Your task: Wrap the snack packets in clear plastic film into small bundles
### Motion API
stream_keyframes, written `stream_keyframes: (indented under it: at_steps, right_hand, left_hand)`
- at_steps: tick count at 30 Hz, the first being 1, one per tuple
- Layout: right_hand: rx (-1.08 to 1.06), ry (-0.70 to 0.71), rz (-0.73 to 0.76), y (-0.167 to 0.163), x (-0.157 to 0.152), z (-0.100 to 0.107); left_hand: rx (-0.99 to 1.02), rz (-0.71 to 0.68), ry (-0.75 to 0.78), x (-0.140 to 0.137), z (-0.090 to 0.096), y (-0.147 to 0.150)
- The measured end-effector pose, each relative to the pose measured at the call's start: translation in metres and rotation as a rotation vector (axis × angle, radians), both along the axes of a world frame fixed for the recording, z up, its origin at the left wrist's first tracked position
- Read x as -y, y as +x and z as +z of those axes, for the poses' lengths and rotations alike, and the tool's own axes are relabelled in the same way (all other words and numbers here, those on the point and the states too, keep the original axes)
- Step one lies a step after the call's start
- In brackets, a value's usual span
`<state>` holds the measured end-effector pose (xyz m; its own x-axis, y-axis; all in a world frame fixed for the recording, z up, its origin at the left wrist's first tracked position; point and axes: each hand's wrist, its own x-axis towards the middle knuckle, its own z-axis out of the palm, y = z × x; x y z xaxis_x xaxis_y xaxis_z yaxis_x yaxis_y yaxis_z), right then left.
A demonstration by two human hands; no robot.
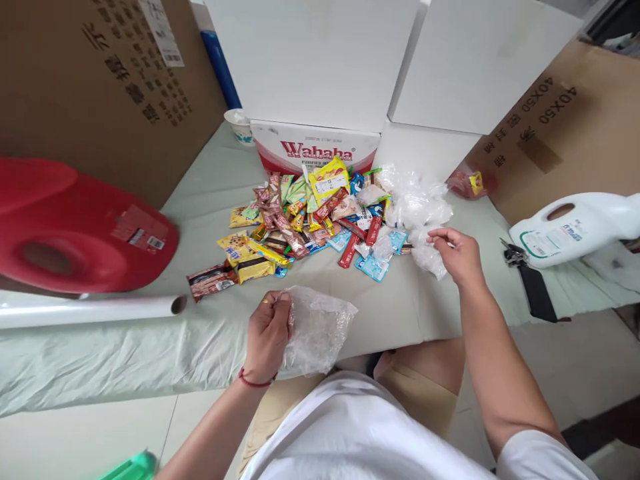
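the left hand (267, 330) pinches a clear plastic bag (323, 327) at the front edge of the table (390, 313). the right hand (459, 257) is at a heap of clear bags (417, 203), farther from that edge; whether it grips one, i cannot tell. wrapped snacks (295, 233) lie left of the heap, before the wahaha box (277, 148).

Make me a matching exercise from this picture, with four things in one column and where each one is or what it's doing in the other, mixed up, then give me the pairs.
1. Left hand
2. Right hand
3. Red jug
4. Wahaha box

A. At the picture's left edge
B. Behind the wrapped snacks
C. By the crumpled clear plastic
D. Holding a clear bag

Pairs: 1-D, 2-C, 3-A, 4-B
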<state>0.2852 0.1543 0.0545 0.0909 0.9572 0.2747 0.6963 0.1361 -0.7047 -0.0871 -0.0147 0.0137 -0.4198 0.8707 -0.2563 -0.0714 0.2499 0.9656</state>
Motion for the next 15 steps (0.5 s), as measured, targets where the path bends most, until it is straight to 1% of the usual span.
stream_keyframes:
  at_steps: [2, 3, 4, 6, 9, 11, 13, 15]
  right_hand:
    - [-0.113, -0.076, -0.09, 0.027, 0.003, -0.016]
    - [-0.103, -0.098, -0.152, 0.042, 0.0, -0.024]
    - [-0.047, -0.119, -0.212, 0.058, -0.005, -0.03]
    - [0.165, -0.176, -0.297, 0.086, -0.025, -0.036]
    - [0.526, -0.281, -0.326, 0.112, -0.069, -0.036]
    - [0.691, -0.335, -0.323, 0.119, -0.104, -0.032]
    - [0.788, -0.357, -0.328, 0.124, -0.142, -0.027]
    - [0.825, -0.351, -0.336, 0.13, -0.179, -0.022]
  left_hand:
    - [-0.179, -0.044, -0.027, 0.008, -0.006, -0.008]
    - [-0.292, -0.067, -0.042, 0.014, -0.011, -0.013]
    - [-0.427, -0.084, -0.053, 0.02, -0.018, -0.019]
    - [-0.693, -0.136, -0.032, 0.03, -0.031, -0.028]
    - [-1.035, -0.224, 0.123, 0.037, -0.048, -0.031]
    - [-1.26, -0.243, 0.235, 0.038, -0.056, -0.027]
    - [-1.434, -0.247, 0.312, 0.036, -0.059, -0.023]
    - [-1.532, -0.235, 0.35, 0.034, -0.059, -0.021]
